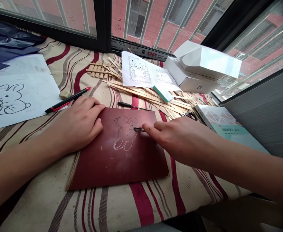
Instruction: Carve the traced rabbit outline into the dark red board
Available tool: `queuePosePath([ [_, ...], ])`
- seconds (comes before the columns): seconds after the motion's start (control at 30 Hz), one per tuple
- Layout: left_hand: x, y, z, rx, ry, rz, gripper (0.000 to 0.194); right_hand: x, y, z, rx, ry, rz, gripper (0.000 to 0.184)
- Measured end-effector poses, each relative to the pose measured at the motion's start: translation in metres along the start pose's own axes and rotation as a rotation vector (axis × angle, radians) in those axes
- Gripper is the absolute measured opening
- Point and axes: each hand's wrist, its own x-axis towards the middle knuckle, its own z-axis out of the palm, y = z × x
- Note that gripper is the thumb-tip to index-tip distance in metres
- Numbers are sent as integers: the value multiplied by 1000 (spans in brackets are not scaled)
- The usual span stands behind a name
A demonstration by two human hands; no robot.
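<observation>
A dark red board [141, 164] lies on the striped cloth, with a rabbit drawing [125, 132] on it, upside down from where I look. The rabbit's ears show pale, scratched lines; the rest is in thin dark outline. My left hand [84, 120] is bent over the board's upper left edge, thumb and fingers pressed against it. In my right hand [170, 135] is a slim metal-tipped carving tool [138, 129], its tip touching the drawing near the middle. The tool's handle is hidden inside the fingers. Just beyond the board lies a black-handled screwdriver [125, 104].
At left are a paper with a printed rabbit [8, 100], a black and red pen [71, 99] and an eraser [65, 94]. Wooden strips [141, 93], a printed sheet [141, 71], a white box [194, 77] and a book [228, 125] lie beyond, by the window.
</observation>
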Motion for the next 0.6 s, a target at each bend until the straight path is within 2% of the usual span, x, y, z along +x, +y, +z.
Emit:
queuePosePath([
  [0.07,0,-1,1,-14,23,7,68,-2,2,6,134,65,47,42],
  [0.17,1,-1,0,-39,7,-3,69,-2,15,9,483,165,100,45],
  [0.27,3,2,-5,-34,-43,-17,72,-1,29,6,740,123,98,40],
  [0.33,3,4,-7,-25,-54,-21,72,1,34,5,758,94,65,28],
  [0.37,3,4,-7,-21,-55,-19,73,1,35,5,737,94,44,28],
  [0.47,3,4,-7,-15,-51,-6,73,1,36,9,683,103,-5,37],
  [0.6,4,3,-6,-19,-55,-7,73,0,37,21,730,93,-52,42],
])
